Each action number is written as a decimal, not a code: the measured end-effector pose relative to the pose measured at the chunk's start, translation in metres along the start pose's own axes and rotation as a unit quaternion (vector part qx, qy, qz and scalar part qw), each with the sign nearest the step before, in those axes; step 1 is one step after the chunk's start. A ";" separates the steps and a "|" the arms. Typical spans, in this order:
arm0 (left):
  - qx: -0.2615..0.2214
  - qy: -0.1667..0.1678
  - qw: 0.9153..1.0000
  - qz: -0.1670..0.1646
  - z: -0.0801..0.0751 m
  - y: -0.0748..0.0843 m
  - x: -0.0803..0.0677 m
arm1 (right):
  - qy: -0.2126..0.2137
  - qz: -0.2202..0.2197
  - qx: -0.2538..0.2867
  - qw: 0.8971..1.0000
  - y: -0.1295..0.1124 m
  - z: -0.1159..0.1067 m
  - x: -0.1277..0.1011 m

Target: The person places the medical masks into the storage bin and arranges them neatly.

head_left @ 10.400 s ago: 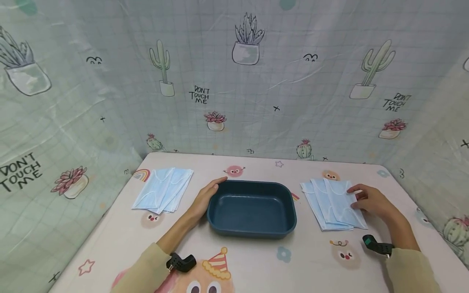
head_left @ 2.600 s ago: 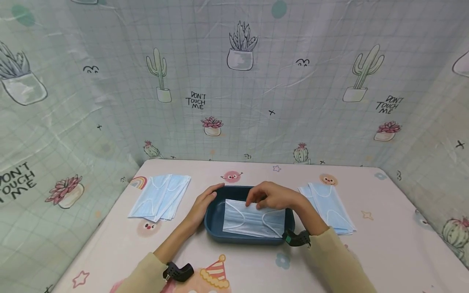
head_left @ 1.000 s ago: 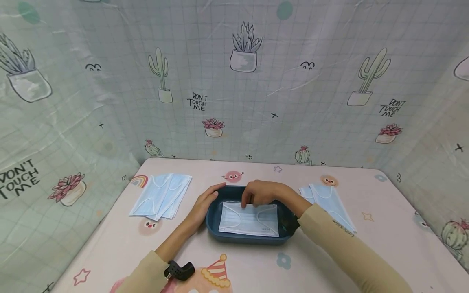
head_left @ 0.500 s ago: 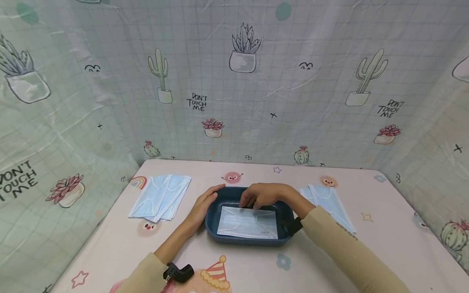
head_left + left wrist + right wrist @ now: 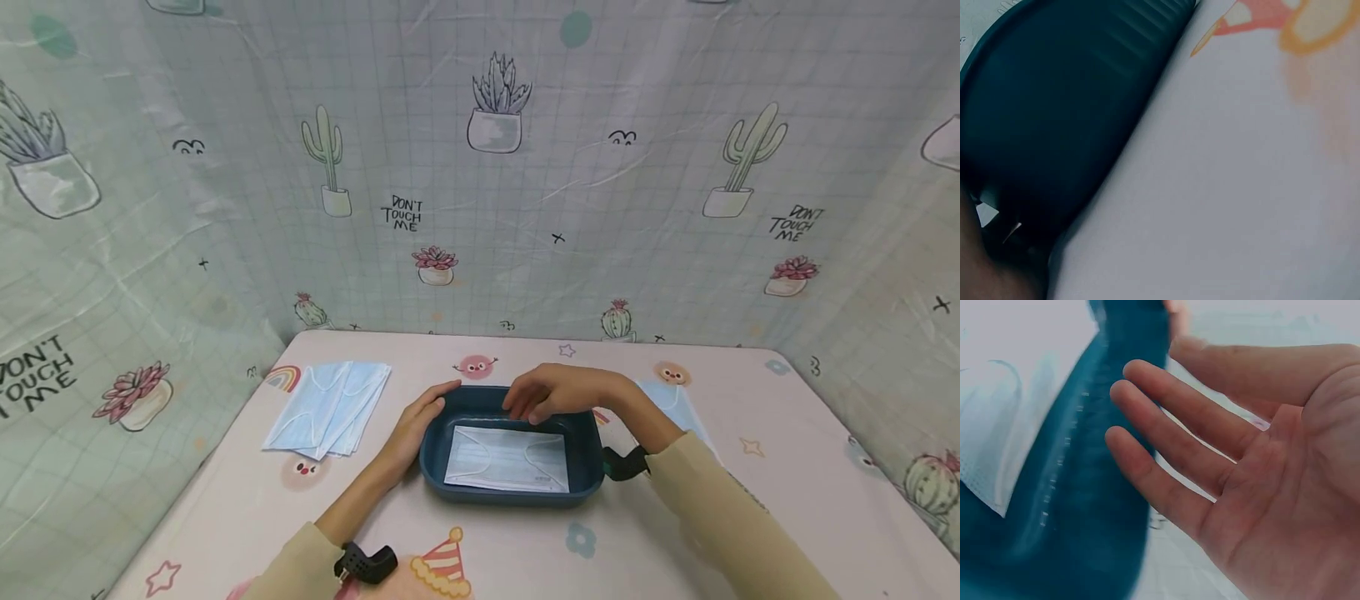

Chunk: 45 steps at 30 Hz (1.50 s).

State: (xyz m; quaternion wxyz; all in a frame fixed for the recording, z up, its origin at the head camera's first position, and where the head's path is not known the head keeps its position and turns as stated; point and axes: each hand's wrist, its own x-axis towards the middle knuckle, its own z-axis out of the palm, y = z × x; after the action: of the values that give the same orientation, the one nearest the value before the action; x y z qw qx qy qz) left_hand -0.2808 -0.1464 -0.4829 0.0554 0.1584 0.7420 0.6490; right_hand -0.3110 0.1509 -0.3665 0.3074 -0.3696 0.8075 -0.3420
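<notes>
A dark blue rectangular box [image 5: 585, 483] stands in the middle of the table in the head view. Inside it lies a pale blue face mask [image 5: 506, 458], flat with its ear loops showing; whether others are under it cannot be told. My left hand [image 5: 408, 429] rests along the box's left side, fingertips at the far left corner. My right hand [image 5: 566, 392] hovers over the box's far wall, holding nothing; in the right wrist view its fingers [image 5: 1172, 440] are loosely extended beside the wall. Part of the mask [image 5: 991, 406] shows there too.
Several overlapping masks [image 5: 330, 408] lie at the table's left. To the right of the box, another mask pile [image 5: 675, 404] is partly covered by my right arm. A patterned curtain [image 5: 480, 183] rises behind the table [image 5: 517, 550].
Since ten seconds ago, a mask from the right pile has come into the box. In the last half second my right hand has released it and lifted up. My left hand stays put.
</notes>
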 end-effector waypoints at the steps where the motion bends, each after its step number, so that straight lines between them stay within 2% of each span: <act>1: 0.000 0.001 1.000 0.000 0.000 0.000 0.000 | 0.011 -0.004 0.000 1.000 0.000 -0.002 -0.006; 6: 0.001 -0.001 1.000 0.005 0.002 0.001 0.002 | 0.086 -0.013 0.006 0.996 0.001 -0.010 -0.042; 11: 0.004 0.003 1.000 0.004 0.003 0.002 0.001 | 0.156 -0.020 -0.001 0.988 0.008 -0.015 -0.082; 14: 0.004 0.007 1.000 -0.001 0.003 0.001 0.000 | 0.198 -0.029 -0.006 0.980 0.018 -0.016 -0.107; 20: -0.003 0.008 1.000 -0.009 0.003 0.001 -0.002 | 0.265 -0.056 0.017 0.962 0.045 -0.019 -0.155; 25: -0.003 0.013 1.000 -0.007 0.004 0.000 -0.001 | 0.309 -0.060 0.026 0.949 0.063 -0.025 -0.186; 31: 0.007 0.022 1.000 -0.012 0.007 -0.001 -0.002 | 0.347 -0.010 0.035 0.937 0.085 -0.030 -0.210; 37: 0.015 0.031 0.999 -0.012 0.008 -0.001 -0.003 | 0.351 0.044 0.055 0.934 0.108 -0.031 -0.225; 45: 0.018 0.034 0.999 -0.015 0.009 0.000 -0.003 | 0.347 0.142 0.058 0.925 0.135 -0.029 -0.225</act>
State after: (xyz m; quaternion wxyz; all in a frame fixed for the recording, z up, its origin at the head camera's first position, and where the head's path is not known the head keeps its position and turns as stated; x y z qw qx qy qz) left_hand -0.2751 -0.1387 -0.4843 0.0373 0.1260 0.7576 0.6394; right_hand -0.2641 0.4082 -0.4006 0.0745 -0.0908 0.8864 -0.4477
